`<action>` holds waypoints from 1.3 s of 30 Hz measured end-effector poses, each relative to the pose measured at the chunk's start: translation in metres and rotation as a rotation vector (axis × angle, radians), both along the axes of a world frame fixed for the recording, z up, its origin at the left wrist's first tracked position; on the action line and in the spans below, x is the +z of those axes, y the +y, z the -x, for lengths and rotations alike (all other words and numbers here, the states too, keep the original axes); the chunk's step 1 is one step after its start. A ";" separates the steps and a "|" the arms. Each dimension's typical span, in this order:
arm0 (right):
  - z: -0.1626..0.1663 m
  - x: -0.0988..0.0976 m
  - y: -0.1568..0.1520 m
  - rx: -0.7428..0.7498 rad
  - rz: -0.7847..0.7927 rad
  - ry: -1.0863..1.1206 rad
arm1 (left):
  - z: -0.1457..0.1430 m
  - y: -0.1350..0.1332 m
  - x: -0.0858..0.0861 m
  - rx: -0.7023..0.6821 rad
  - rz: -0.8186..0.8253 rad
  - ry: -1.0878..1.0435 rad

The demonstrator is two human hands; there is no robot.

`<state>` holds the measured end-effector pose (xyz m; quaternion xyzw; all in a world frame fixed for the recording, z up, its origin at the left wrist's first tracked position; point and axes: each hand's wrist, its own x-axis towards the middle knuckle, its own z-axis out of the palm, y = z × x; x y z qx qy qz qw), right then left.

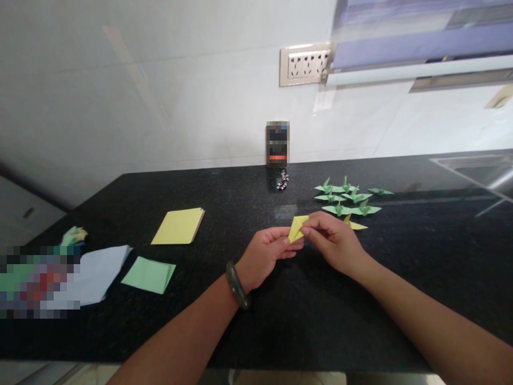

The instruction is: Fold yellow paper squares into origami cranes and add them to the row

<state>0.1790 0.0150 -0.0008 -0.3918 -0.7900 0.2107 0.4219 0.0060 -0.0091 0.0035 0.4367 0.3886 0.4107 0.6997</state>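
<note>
A small, folded yellow paper piece [296, 229] sits between both hands, above the glossy black countertop [312, 331]. The left hand [262, 256] pinches its lower left side between thumb and fingers; the right hand [339, 243] pinches its right side with thumb and forefinger. A fold could skew if either pinch slips — or the paper could tear if the hands pull apart. The right hand is also just beside a pointed yellow paper figure [357, 225], near several light-green folded paper cranes [364, 209]; a careless sweep could crush or scatter them.
</note>
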 end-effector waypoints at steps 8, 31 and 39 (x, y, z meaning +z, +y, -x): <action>0.000 0.004 -0.001 0.008 0.010 0.028 | 0.000 -0.001 0.004 -0.027 0.036 -0.067; 0.019 0.000 -0.027 -0.096 0.140 0.032 | -0.002 0.002 -0.006 0.241 -0.209 -0.103; 0.014 0.004 -0.021 -0.121 -0.211 0.018 | 0.000 0.002 -0.001 0.203 -0.187 -0.024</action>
